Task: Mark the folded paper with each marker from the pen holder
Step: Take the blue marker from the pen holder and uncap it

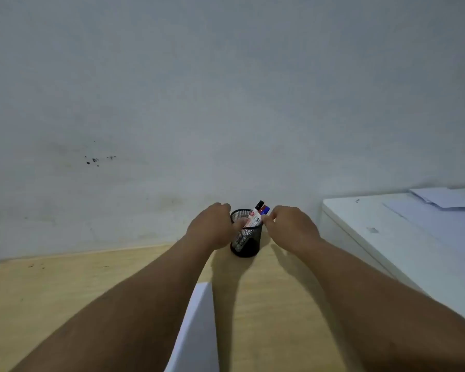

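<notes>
Black mesh pen holder (244, 241) stands at the worktop's (65, 296) back edge, left hand (211, 228) steadying it; the right hand (290, 226) pinches a marker (255, 216). The folded paper (196, 331) waits nearer. A hasty pull could tip the light holder.

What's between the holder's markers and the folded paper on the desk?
Nothing visible. The markers stick out of the holder at the desk's far edge; the paper lies nearer, between the forearms, with bare desk between. Right hand fingers are at the markers; left hand steadies the holder.
</notes>
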